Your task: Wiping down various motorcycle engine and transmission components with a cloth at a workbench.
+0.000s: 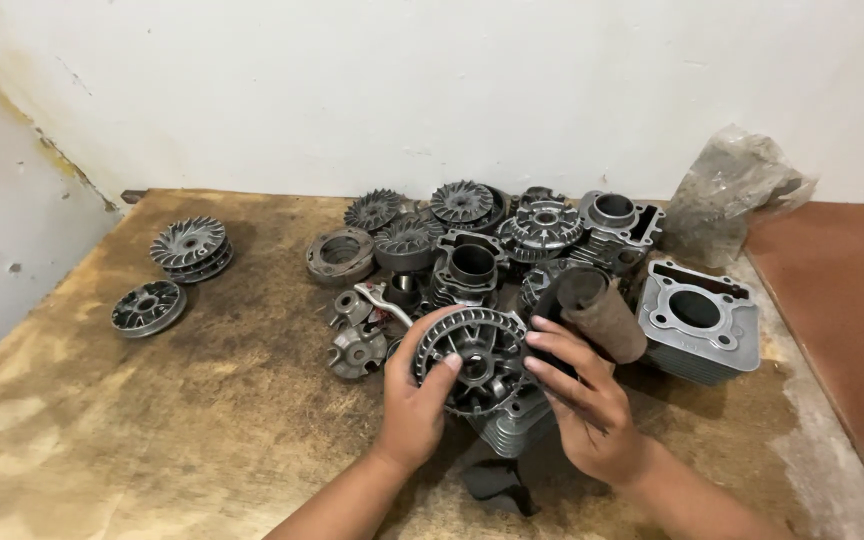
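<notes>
At the left of the frame two finned pulleys (190, 248) sit stacked on the stained wooden counter (152, 420), with a single disc (148, 306) just below them. In the centre, the left hand (418, 398) has its fingers (439, 368) curled round the left rim of a finned metal wheel (472, 358), gripping it upright above a ribbed cylinder (512, 425). The right hand (580, 400) presses its fingers (552, 345) against the wheel's right side, closed on a roll of sandpaper (602, 312). Behind lies a heap of engine parts (492, 240). Right of centre stands a cylinder block (700, 318); a crumpled plastic bag (727, 190) sits at upper right.
</notes>
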